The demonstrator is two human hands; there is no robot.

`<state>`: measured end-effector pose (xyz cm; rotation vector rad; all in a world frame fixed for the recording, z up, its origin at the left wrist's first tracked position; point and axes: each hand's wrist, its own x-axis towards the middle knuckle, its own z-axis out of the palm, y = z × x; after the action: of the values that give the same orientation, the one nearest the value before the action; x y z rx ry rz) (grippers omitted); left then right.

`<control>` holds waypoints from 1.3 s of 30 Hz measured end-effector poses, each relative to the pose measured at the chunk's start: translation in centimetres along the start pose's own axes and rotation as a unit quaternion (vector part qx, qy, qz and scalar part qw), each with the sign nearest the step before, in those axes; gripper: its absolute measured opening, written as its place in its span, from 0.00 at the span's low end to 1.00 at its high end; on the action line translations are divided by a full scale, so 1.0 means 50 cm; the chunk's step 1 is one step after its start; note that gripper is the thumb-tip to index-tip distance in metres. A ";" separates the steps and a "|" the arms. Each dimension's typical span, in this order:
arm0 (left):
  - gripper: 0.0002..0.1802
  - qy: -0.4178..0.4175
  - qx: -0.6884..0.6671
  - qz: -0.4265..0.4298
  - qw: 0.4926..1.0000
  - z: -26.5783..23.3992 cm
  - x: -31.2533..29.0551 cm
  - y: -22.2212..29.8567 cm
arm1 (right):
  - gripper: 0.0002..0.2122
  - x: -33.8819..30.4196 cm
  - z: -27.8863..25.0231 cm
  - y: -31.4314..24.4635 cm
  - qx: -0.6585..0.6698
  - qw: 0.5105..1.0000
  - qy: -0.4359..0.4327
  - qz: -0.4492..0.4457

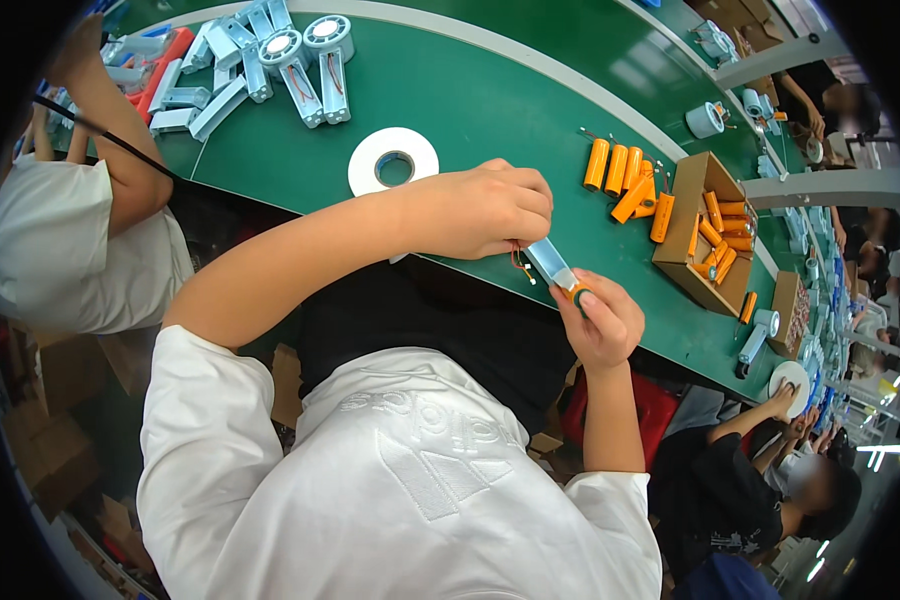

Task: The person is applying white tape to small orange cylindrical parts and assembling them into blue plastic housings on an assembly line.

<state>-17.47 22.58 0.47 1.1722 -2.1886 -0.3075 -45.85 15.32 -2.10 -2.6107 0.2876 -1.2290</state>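
Note:
Just above the table's near edge, my two hands hold a light blue, hollow handle-shaped housing [547, 259] at a slant. My left hand [498, 207] is closed around its upper end, with the back of the hand hiding most of that end. Thin red and dark wires [519, 259] with a small white connector hang out below those fingers. At the lower end, my right hand [607, 318] pinches the housing between thumb and fingers. An orange cylindrical battery [577, 292] shows at that end, partly covered by the right fingers.
A white tape roll [363, 165] lies beyond my left forearm. Several loose orange batteries [620, 172] lie by a cardboard box [688, 279] of more. Fan units [328, 36] and housings [218, 110] sit far left. Co-workers are at left [60, 230] and right [715, 490].

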 end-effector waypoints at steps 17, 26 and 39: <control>0.12 -0.013 -0.004 0.001 1.000 -0.005 -0.017 -0.009 | 0.26 0.162 -0.018 -0.045 -0.193 0.905 -0.380 0.018; 0.12 0.023 0.033 0.036 0.999 0.005 -0.017 -0.008 | 0.19 0.160 -0.035 0.009 0.223 0.830 -0.204 0.469; 0.15 0.124 0.182 0.126 0.967 -0.045 -0.008 0.081 | 0.09 0.174 0.022 -0.045 0.316 0.802 -0.280 0.423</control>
<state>-18.60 25.47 3.97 1.0335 -2.1891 0.3468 -39.40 15.20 4.23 -1.7606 0.6773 -0.1558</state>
